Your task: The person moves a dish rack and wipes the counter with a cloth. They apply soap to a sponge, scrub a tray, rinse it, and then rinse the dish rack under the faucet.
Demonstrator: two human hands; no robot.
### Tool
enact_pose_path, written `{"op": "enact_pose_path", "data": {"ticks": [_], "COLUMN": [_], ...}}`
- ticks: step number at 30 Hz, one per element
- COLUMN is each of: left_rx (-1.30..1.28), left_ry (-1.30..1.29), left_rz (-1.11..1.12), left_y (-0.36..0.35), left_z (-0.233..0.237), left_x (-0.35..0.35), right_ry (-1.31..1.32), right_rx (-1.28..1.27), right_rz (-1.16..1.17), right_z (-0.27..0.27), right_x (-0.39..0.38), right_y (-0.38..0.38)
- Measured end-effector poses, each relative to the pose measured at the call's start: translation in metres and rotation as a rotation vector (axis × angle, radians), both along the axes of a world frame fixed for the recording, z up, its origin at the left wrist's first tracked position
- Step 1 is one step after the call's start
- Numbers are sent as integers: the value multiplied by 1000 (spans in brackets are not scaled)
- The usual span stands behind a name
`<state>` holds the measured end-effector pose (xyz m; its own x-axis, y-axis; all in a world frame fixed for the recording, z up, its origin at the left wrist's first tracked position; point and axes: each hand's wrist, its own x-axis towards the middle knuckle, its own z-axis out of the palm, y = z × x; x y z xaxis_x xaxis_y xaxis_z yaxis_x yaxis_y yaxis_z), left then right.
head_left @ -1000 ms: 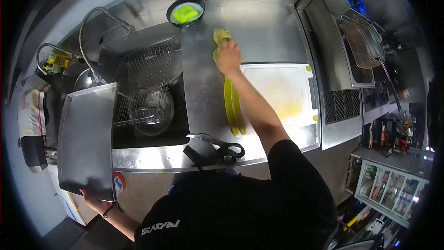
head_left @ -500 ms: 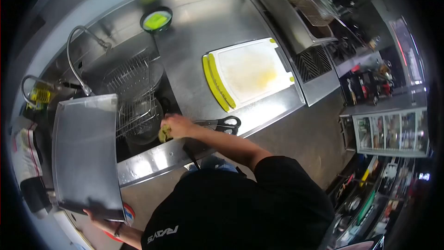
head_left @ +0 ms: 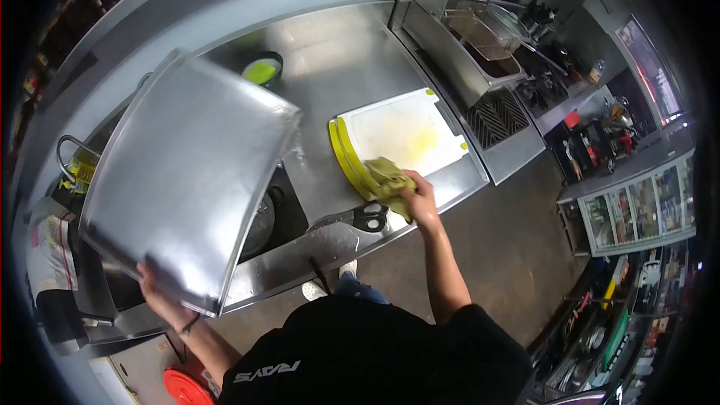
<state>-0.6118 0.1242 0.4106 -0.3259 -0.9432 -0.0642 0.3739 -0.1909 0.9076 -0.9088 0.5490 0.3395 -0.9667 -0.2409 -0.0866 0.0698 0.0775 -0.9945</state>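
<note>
My left hand [head_left: 156, 294] grips the lower edge of a large shallow metal tray [head_left: 191, 172], which is tilted up over the sink and hides most of it. In my right hand [head_left: 421, 196] is a bunched olive-green cloth [head_left: 389, 180], held over the near left edge of the cutting boards. The white cutting board [head_left: 397, 131] has yellow-green ends and a yellow stain. Just left of the cloth, black-handled scissors [head_left: 367, 217] lie near the counter's front edge.
A dark bowl [head_left: 274, 60] with something bright green stands at the back of the steel counter [head_left: 319, 52]. To the right is a fryer [head_left: 480, 52] with a wire basket. A red lid [head_left: 184, 388] sits low at the left.
My left hand has lifted the tray, swinging it up and right over the sink. My right hand has moved the cloth from the sink edge rightward to the cutting boards.
</note>
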Motion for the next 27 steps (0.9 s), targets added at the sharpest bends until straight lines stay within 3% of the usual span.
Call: {"op": "enact_pose_path", "data": {"ticks": [2, 4, 7, 13, 17, 18, 22, 24, 27], "left_rx": [-8, -81, 13, 171, 371, 435, 508, 580, 621], "left_ry": [53, 49, -69, 19, -22, -49, 92, 24, 140], "left_rz": [-63, -272, -286, -619, -811, -782, -726, -720, -577], "left_y": [43, 37, 78, 88, 80, 96, 104, 103, 112], "left_z": [35, 21, 44, -27, -75, -63, -102, -112, -121], "left_x": [-72, -120, -226, -392, -407, -396, -363, -337, -295], "right_ry": [-67, -173, -244, -339, -330, -336, -342, -321, -342], "right_rx": [-140, -222, -336, -351, -406, -427, -383, -348, -340], "right_rz": [-85, -117, -173, -297, -329, -344, -297, -281, -250], "right_z": [8, 4, -6, -24, -48, -51, -44, -43, -35], "right_x": [7, 11, 13, 15, 10, 8, -1, -5, -11], "right_y": [26, 48, 69, 109, 129, 130, 135, 137, 135]}}
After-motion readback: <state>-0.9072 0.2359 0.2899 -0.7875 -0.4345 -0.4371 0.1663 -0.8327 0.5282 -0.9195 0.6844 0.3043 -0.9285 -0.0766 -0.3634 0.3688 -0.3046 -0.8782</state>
